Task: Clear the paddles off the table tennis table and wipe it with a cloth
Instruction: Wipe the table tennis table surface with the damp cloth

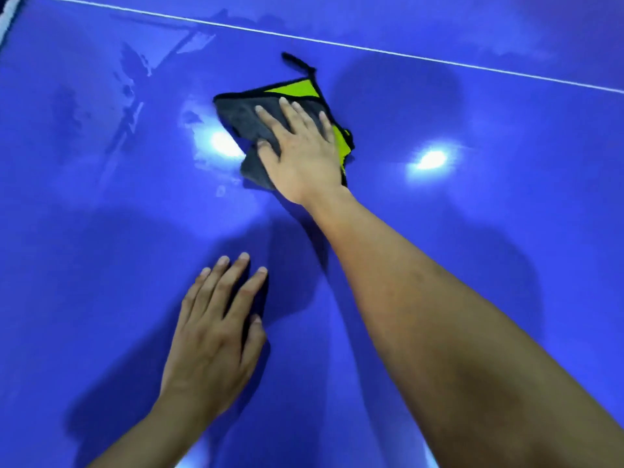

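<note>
Currently my right hand (300, 157) presses the cloth (239, 119) flat on the desk (489, 248), fingers (287, 111) spread, beyond my left hand (212, 336), which rests flat nearer me. Smears (131, 96) lie left of the cloth, so I'd sweep leftwards next.

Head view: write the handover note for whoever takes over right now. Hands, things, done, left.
Right hand: flat, fingers straight, pressing the cloth on the blue table.
Left hand: flat on the table nearer the person, holding nothing.
Done: no paddles in view; wiping under way.
Left: smears left of the cloth, short of the white line; the rest of the table is out of view.
</note>
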Available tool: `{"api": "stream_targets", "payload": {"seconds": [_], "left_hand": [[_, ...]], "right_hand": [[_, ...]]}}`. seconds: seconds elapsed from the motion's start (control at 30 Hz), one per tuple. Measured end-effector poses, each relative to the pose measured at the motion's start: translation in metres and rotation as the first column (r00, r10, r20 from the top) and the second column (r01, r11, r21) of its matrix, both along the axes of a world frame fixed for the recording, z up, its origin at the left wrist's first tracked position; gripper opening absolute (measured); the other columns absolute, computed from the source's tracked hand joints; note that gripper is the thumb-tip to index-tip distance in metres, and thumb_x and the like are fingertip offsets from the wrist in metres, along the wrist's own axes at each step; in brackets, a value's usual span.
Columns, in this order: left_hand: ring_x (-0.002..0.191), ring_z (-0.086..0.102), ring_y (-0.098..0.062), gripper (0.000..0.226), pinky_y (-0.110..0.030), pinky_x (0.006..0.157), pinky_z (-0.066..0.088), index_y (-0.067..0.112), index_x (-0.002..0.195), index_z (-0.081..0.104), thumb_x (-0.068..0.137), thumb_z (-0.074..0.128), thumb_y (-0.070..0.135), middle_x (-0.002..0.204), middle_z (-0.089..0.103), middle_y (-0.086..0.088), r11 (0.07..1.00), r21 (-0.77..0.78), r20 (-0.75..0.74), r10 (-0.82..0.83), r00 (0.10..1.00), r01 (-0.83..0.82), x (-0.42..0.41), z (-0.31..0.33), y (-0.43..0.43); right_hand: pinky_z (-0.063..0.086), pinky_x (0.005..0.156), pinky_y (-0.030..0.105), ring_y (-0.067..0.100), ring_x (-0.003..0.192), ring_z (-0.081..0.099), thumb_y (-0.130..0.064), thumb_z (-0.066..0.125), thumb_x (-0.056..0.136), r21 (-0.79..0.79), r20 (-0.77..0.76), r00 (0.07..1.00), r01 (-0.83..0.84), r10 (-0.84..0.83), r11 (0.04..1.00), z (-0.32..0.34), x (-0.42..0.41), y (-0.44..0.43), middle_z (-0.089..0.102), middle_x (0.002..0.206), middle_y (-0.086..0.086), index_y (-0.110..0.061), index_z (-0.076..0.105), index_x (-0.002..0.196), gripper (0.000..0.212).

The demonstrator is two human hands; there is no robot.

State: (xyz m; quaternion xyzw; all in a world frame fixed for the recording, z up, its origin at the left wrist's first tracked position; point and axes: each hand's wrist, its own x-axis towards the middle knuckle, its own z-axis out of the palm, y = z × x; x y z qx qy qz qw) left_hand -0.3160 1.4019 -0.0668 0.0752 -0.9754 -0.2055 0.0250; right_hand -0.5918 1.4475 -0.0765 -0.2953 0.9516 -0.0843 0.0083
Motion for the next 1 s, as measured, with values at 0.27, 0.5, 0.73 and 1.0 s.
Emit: {"api": "stream_targets", "payload": {"seconds": [0.27,0.5,0.73,1.0], "left_hand": [[0.149,0.031,-0.028,0.054,-0.047,0.122,0.025,0.014,0.145,0.051,0.093,0.041,0.028,0.158,0.039,-0.006,0.997,-0.050,0.010,0.064,0.998,-0.063,-0.001,0.002,0.012],[0.148,0.034,-0.029,0.051,-0.049,0.121,0.027,0.012,0.144,0.053,0.098,0.040,0.028,0.156,0.042,-0.009,0.998,-0.039,-0.018,0.047,0.999,-0.048,0.004,0.003,0.012],[0.148,0.034,-0.019,0.042,-0.045,0.121,0.030,0.013,0.137,0.059,0.099,0.042,0.022,0.154,0.044,0.000,0.973,0.233,-0.228,0.062,0.972,-0.007,0.039,0.006,-0.004],[0.138,0.047,-0.033,0.049,-0.051,0.111,0.036,0.010,0.133,0.063,0.093,0.043,0.028,0.149,0.051,-0.010,0.993,0.044,-0.148,0.117,0.982,-0.111,0.151,0.000,-0.046]], "right_hand": [[0.013,0.125,0.051,0.028,0.151,0.030,-0.051,0.032,0.097,-0.036,-0.030,0.894,0.445,-0.447,0.895,0.007,0.001,0.242,0.032,0.165,0.012,-0.031,0.036,0.158,0.064],[0.006,0.126,0.051,0.025,0.155,0.019,-0.053,0.024,0.096,-0.025,0.025,0.788,0.615,-0.615,0.788,0.006,0.017,0.282,0.023,0.168,0.009,-0.033,0.029,0.159,0.067],[0.010,0.127,0.050,0.023,0.155,0.020,-0.049,0.022,0.091,-0.016,0.046,0.902,0.429,-0.428,0.903,0.012,0.032,0.244,0.023,0.168,0.006,-0.030,0.031,0.160,0.072],[0.006,0.127,0.044,0.014,0.156,0.017,-0.046,0.041,0.103,0.029,-0.021,1.000,0.001,0.000,1.000,0.003,0.131,0.008,0.020,0.170,-0.002,-0.039,0.027,0.160,0.059]]}}
